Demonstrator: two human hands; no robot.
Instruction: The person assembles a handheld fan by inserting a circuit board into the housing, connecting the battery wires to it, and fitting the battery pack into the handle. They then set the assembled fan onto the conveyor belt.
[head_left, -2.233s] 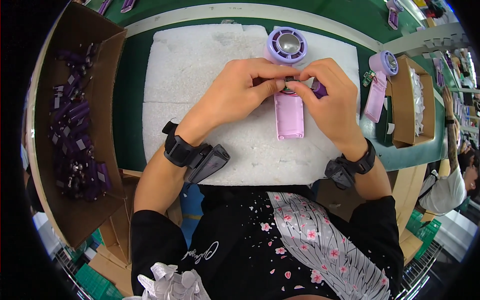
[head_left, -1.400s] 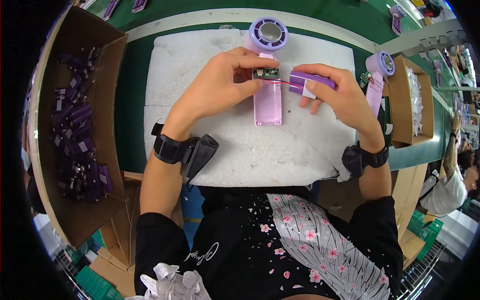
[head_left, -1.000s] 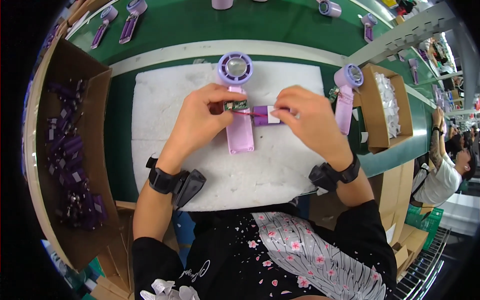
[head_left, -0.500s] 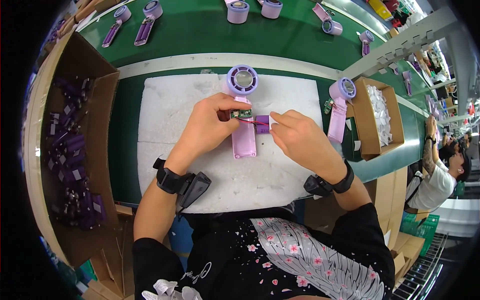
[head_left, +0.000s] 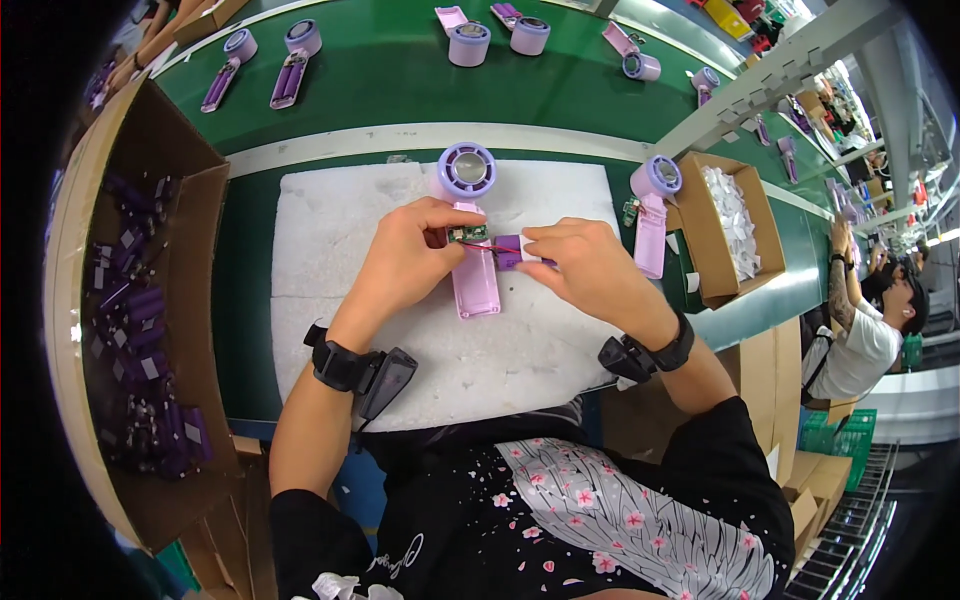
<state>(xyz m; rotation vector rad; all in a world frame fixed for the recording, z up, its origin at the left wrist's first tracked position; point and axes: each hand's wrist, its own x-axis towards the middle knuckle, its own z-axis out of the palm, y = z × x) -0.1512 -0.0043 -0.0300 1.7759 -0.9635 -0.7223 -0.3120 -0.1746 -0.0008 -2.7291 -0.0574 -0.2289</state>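
On the white foam pad lies a handheld fan with a lavender round head and an open pink handle shell. My left hand pinches a small green circuit board over the upper end of the shell. Thin red and dark wires run from the board to a purple battery pack, just right of the handle. My right hand has its thumb and fingers closed on the battery pack's right end, where a white patch shows. Its fingers hide the rest of the pack.
To the left stands a deep cardboard box of purple battery packs. A second open fan lies right of the pad, beside a smaller carton of white pieces. Several fan parts rest on the green belt beyond. A co-worker sits far right.
The whole view has shifted slightly. My right thumb and fingers have settled closer over the white patch on the battery pack. My left hand keeps its pinch on the circuit board.
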